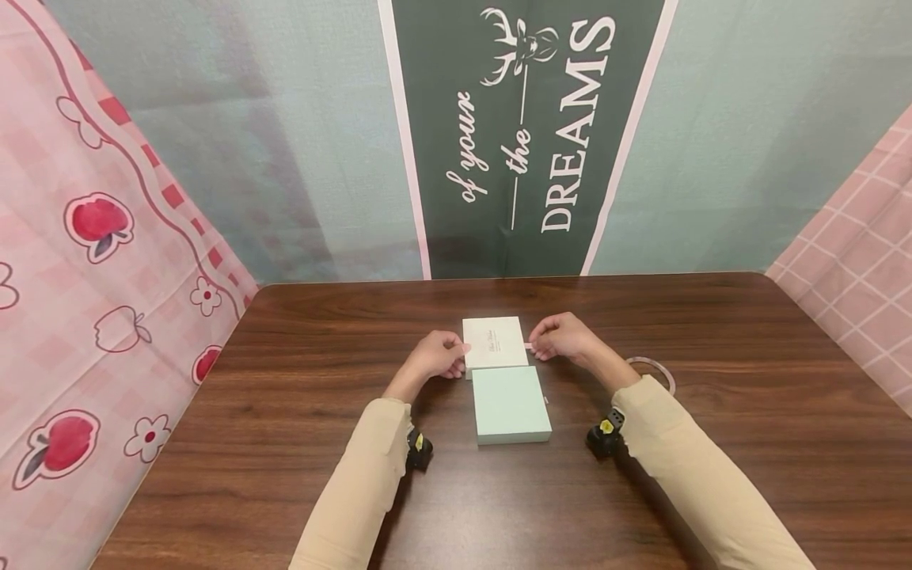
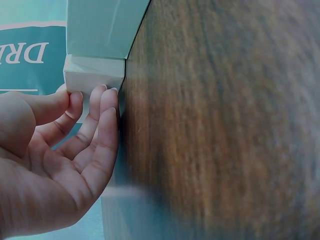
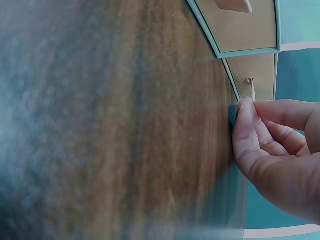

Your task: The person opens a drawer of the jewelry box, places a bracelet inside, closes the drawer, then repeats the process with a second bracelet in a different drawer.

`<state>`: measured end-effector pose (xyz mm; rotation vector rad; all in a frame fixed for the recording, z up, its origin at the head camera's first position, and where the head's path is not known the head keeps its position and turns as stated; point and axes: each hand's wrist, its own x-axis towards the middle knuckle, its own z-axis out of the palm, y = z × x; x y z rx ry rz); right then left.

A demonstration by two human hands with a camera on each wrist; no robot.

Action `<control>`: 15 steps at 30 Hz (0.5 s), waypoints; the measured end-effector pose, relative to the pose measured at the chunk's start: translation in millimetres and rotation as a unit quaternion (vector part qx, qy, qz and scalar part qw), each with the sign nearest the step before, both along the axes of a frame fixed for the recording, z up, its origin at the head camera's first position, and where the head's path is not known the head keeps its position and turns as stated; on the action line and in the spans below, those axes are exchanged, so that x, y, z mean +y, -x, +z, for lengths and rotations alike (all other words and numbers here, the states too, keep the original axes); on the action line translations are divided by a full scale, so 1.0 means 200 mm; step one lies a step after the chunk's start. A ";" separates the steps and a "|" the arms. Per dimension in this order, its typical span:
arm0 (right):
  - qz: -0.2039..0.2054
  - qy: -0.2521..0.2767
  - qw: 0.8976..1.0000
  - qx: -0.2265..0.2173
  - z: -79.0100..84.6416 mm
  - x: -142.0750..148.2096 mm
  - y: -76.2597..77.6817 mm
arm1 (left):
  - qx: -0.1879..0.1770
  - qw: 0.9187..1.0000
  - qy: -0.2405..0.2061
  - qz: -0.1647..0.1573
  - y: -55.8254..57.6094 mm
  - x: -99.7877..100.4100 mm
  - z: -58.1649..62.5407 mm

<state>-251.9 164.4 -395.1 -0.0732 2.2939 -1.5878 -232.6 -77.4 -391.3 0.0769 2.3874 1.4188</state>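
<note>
A small white drawer-style gift box (image 1: 494, 340) with dark lettering lies flat on the table, just beyond a mint-green box (image 1: 511, 402) of similar size. My left hand (image 1: 442, 355) holds the white box at its left side, thumb at the top edge and the other fingers along the side wall. At the opposite side, my right hand (image 1: 563, 336) pinches the short pale ribbon pull (image 3: 253, 89) that sticks out of the white box's side. On the mint box, a similar pale pull (image 3: 235, 5) juts from the right side, untouched by either hand.
The boxes stand near the middle of a dark wood-grain table (image 1: 285, 443). A pale ring (image 1: 666, 374) lies partly behind the right forearm. Beyond the table's back edge hangs a grey-green cloth (image 1: 328, 158) with printed words; a pink patterned cloth (image 1: 100, 301) is at left.
</note>
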 end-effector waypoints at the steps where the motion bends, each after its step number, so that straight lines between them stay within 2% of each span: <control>1: 0.002 -0.002 1.000 0.001 0.00 0.00 0.00 | 0.000 1.000 0.001 -0.001 0.00 0.00 0.00; 15: -0.010 -0.013 1.000 0.004 0.00 0.01 0.00 | 0.006 1.000 0.006 -0.003 0.00 0.00 0.00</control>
